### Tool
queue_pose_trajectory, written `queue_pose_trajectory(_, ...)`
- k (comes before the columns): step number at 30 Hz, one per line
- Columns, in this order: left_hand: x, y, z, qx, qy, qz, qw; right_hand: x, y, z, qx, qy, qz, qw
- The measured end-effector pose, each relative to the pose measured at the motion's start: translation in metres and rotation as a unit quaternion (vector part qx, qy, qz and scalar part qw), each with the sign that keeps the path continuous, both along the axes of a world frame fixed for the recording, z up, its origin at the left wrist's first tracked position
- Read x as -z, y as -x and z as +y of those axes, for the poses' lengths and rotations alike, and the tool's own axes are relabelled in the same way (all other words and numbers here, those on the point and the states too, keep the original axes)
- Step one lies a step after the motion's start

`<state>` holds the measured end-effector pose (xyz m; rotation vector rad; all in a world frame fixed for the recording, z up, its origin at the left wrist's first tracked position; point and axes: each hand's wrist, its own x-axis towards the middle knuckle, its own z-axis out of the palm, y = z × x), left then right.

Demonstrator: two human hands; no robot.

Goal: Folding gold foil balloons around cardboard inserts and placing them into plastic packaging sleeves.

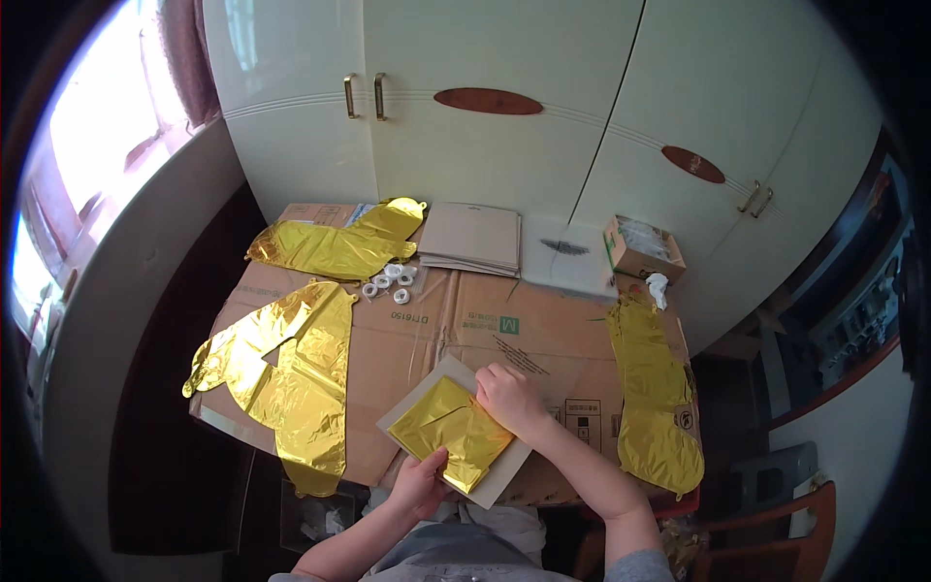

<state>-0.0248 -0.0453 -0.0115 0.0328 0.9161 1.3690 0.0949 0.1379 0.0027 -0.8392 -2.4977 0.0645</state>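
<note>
A folded gold foil balloon [441,419] lies on a grey cardboard sheet [401,411] close in front of me, turned at an angle to the table. My left hand [423,481] grips the near left edge, its thumb on top of the foil and its other fingers out of sight below. At the far right side of the foil, my right hand [508,396] is closed with its fingers curled against the edge. What exactly lies between those fingertips is hidden.
Flattened gold foil balloons lie at the left [315,383], far left [335,244] and right [655,398] of the cardboard-covered table [388,335]. Further back are white ribbon rolls [401,296], a stack of grey sheets [472,236] and a small box [645,246]. Pale cabinets [485,155] stand behind.
</note>
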Motion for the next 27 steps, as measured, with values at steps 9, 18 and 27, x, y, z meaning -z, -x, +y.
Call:
queue_pose_trajectory(9, -0.004, -0.004, 0.005, -0.005, -0.015, 0.029, 0.999, -0.03, 0.002, -0.02, -0.025, -0.136, -0.082, 0.987)
queue_pose_trajectory(18, -0.003, -0.01, 0.013, -0.048, -0.039, 0.038, 0.997, -0.034, -0.003, -0.022, -0.022, -0.137, -0.081, 0.987)
queue_pose_trajectory(27, -0.006, -0.025, 0.03, -0.075, -0.075, 0.052, 0.993, -0.037, 0.008, -0.043, -0.041, -0.154, -0.111, 0.981)
